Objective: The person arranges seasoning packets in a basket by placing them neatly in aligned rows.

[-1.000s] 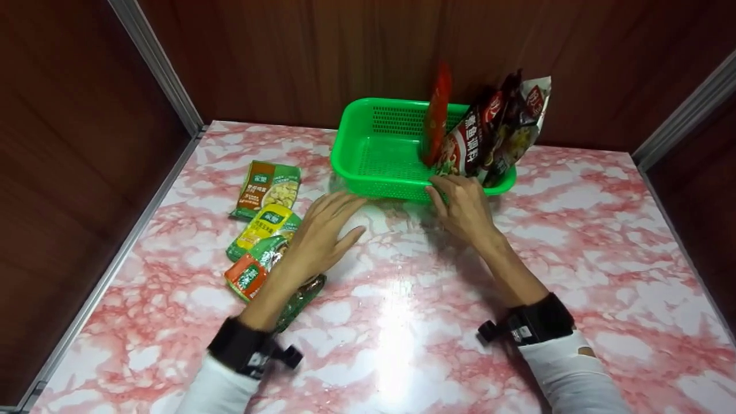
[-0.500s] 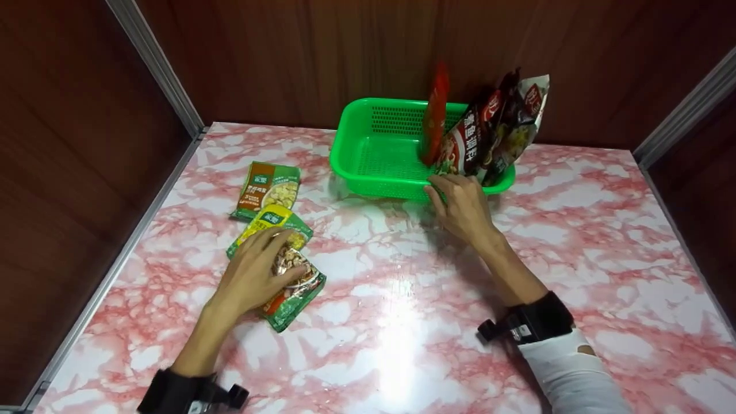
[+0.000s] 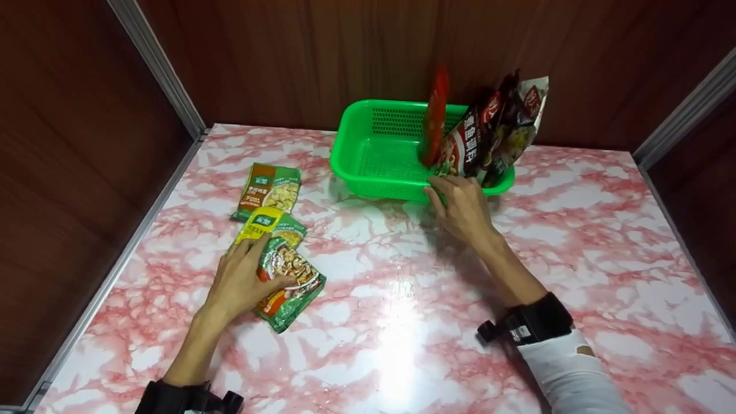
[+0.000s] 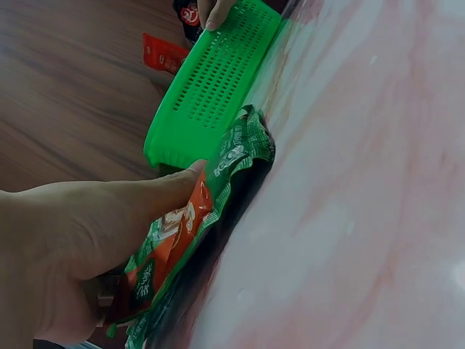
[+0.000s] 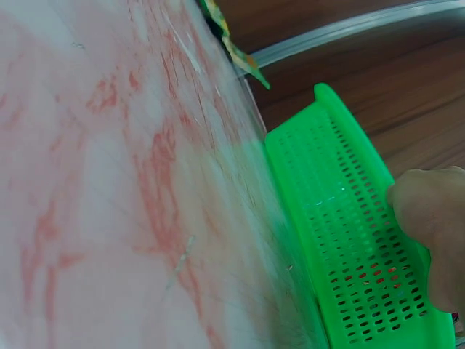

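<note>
My left hand [image 3: 237, 283] pinches a green-and-orange soup packet [image 3: 294, 269], thumb on its front and fingers along its far left edge. In the left wrist view the packet [image 4: 195, 218] tilts, one side raised off the table. Under its upper end lies a yellow-and-green packet [image 3: 292, 231], partly covered. A brown-and-green packet [image 3: 282, 192] lies farther back. My right hand [image 3: 464, 210] grips the front rim of the green plastic basket [image 3: 359, 185], fingers over the rim and thumb outside. In the right wrist view the basket's perforated wall [image 5: 320, 196] is beside the hand.
Inside the basket, a red packet [image 3: 435, 123] stands on edge, with a dark fish seasoning packet [image 3: 468, 144] and a dark packet with a white edge [image 3: 520, 135] leaning at the right. Wood-look panels [image 3: 287, 57] enclose the marbled table [image 3: 368, 345].
My left hand has moved left and toward me from near the basket onto the front soup packet, and now pinches it. My right hand has stayed on the basket rim.
</note>
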Demonstrator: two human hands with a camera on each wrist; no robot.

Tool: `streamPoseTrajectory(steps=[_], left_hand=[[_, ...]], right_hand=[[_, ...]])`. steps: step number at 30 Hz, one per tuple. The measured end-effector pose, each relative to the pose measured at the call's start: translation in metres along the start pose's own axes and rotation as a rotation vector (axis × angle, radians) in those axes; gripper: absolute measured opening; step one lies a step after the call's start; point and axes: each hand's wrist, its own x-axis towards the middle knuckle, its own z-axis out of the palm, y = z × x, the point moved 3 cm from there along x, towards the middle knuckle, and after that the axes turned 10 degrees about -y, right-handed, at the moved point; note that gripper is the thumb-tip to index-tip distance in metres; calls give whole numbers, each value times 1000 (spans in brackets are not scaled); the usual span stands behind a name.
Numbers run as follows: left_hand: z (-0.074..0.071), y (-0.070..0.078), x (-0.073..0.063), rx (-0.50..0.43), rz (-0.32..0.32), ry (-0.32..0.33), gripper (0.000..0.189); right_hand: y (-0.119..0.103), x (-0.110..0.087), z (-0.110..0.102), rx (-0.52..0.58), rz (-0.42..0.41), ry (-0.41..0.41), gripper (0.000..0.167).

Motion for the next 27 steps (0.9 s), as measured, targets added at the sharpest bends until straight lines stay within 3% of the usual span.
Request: streamPoseTrajectory(steps=[5, 14, 20, 27], left_hand=[[-4, -2, 4, -164, -34, 23, 103], [-12, -7, 6, -317, -112, 93, 58], [-14, 1, 8, -357, -40, 103, 36], [-22, 31, 10, -318, 94, 110, 25]], right_hand=[[0, 0, 1, -9, -7, -1, 30], [0, 0, 1, -10, 26, -32, 31], [0, 0, 1, -9, 34, -28, 31], [-1, 0, 0, -11, 39, -34, 31]])
